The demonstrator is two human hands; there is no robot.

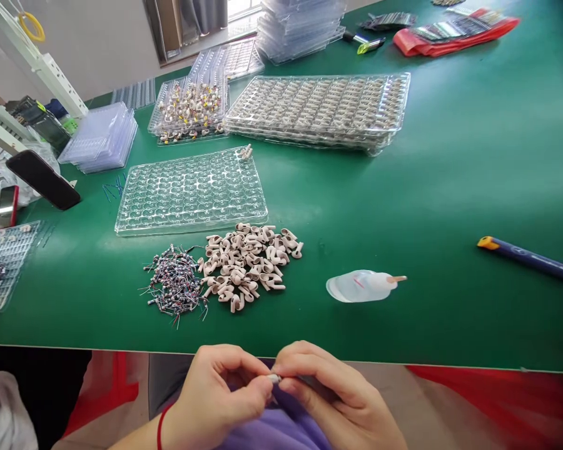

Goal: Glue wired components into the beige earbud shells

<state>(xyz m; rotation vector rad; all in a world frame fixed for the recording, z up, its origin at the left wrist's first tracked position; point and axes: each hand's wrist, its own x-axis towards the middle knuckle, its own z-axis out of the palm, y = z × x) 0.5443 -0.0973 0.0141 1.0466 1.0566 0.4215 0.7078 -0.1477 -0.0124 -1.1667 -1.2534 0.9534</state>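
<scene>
Just in front of the table's near edge, my left hand (pixel 229 390) pinches a small pale piece (pixel 274 379) that looks like an earbud shell, mostly covered by fingers. Closed on the other end of this piece are the thumb and fingers of my right hand (pixel 331 394); any finer part between them is hidden. On the table beyond my hands lies a heap of beige earbud shells (pixel 251 262). Touching its left side is a pile of small wired components (pixel 176 281). A translucent squeeze bottle (pixel 361 286) with a thin tip lies on its side to the right.
A clear moulded tray (pixel 192 194) holds a few shells at its far corner. Behind it stand filled stacked trays (pixel 319 109) and a tray of white and yellow parts (pixel 190 109). A phone (pixel 42 179) leans at left; a blue-and-yellow pen-like tool (pixel 530 257) lies right.
</scene>
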